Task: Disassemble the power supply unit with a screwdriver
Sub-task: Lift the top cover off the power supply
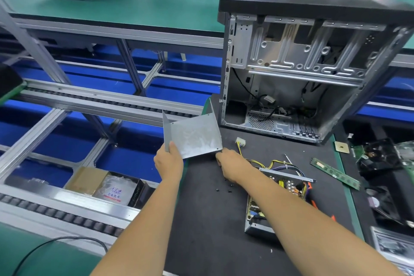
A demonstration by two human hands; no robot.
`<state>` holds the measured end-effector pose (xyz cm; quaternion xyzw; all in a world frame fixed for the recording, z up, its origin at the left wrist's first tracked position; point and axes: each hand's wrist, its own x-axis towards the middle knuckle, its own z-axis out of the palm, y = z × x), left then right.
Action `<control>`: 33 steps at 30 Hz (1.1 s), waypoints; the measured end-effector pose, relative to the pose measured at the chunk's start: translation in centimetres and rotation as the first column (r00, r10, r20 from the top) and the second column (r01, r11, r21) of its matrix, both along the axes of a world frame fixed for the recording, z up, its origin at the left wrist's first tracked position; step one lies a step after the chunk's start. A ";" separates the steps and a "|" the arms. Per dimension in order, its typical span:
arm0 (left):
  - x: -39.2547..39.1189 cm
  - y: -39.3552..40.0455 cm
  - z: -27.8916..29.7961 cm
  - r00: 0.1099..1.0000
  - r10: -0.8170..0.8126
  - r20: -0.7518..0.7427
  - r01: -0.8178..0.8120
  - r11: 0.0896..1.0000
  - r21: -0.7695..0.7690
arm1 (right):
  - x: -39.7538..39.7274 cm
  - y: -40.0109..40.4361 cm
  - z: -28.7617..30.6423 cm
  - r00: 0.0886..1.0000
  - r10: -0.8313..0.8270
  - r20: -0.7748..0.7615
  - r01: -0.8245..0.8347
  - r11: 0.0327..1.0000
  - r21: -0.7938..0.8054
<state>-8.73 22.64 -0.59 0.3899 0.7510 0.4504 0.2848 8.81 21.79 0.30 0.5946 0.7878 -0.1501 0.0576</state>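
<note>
Fingers (172, 144) of the left hand (168, 161) pinch the metal cover (193, 135) at its near left corner; the right hand (230, 163) closes on the opposite corner.

Both hands hold the cover just above the dark desk (208, 219), at its left edge. It is a thin, dull grey, scuffed sheet with bent-up side flanges. Judging by this, the lid-removal step is finishing; next it needs setting aside. The opened power supply (268, 204) sits under the right forearm, its circuit board and bundled coloured wires (275, 163) exposed. Small black screws (226, 188) lie loose between.
</note>
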 end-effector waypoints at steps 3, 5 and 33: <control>0.2 -0.3 -0.3 1.000 -0.022 -0.009 0.022 1.000 0.016 | 0.1 -0.3 0.1 1.000 -0.008 -0.006 0.008 0.998 -0.060; 0.4 -0.4 -0.5 1.000 -0.019 -0.007 0.019 1.000 0.007 | 0.3 -0.6 0.2 1.000 -0.003 -0.012 0.001 0.991 -0.131; 2.0 -0.8 -2.6 0.991 -0.132 -0.008 0.129 0.980 -0.153 | 0.9 -5.0 2.9 0.994 0.110 0.011 -0.099 0.931 -0.350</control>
